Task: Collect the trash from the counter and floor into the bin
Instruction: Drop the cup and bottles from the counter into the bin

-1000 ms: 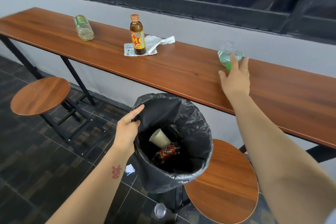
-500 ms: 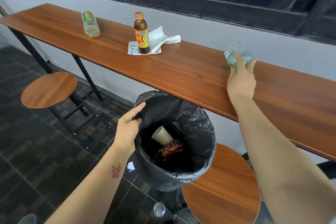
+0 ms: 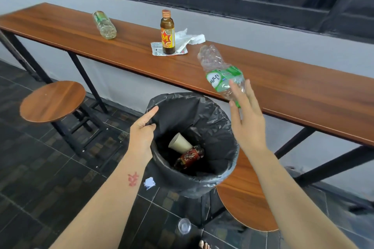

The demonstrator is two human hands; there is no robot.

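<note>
My right hand (image 3: 245,119) holds a crushed clear plastic bottle (image 3: 219,70) with a green label by its cap end, tilted above the right rim of the bin. The bin (image 3: 226,170), lined with a black bag, sits in front of the wooden counter (image 3: 293,91); a paper cup (image 3: 180,143) and a dark red-labelled bottle (image 3: 190,156) lie inside. My left hand (image 3: 142,131) pinches the bag at the bin's left rim. On the counter stand a brown glass bottle (image 3: 167,33) on wrappers (image 3: 186,39), and a clear bottle (image 3: 104,24) lies further left.
Round wooden stools stand at left (image 3: 52,101) and under the bin's right side (image 3: 242,198). On the dark tiled floor lie a clear plastic cup (image 3: 184,225) and a small white scrap (image 3: 149,183). A grey wall and dark window frames run behind the counter.
My right hand has lifted the green-labelled bottle off the counter and carried it left and toward me, over the bin. My left hand still holds the bag's rim.
</note>
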